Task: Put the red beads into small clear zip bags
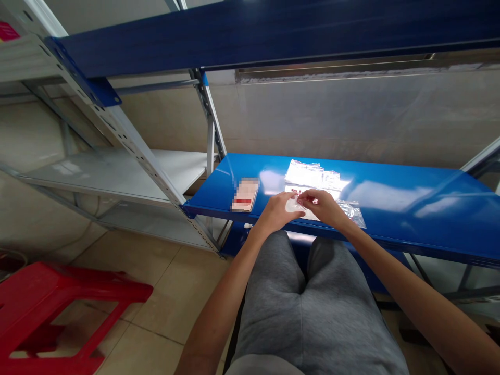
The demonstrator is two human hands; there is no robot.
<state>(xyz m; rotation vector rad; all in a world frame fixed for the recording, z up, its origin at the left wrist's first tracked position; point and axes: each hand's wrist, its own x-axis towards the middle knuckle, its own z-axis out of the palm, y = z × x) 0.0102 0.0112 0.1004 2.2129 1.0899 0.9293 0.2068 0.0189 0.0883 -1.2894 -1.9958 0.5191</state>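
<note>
My left hand (280, 209) rests at the front of the blue shelf, thumb and fingers apart around a whitish sheet or bag (291, 204). Small red bits (297, 191) show near its fingertips. Facing it, my right hand (322, 206) has its thumb and forefinger pinched together over the same spot. Something tiny and red shows at that pinch, too small to name. Just behind both hands lie clear plastic bags (303, 173), with a smaller one (331, 180) to their right. Another crinkled clear bag (352, 212) lies partly behind my right wrist.
A phone-sized, partly blurred flat object (245, 196) lies left on the blue shelf (394, 208). Overhead runs a dark blue beam (273, 34). A grey slotted post (136, 151) stands left, beside white shelves (97, 172). On the tiled floor is a red plastic stool (66, 291).
</note>
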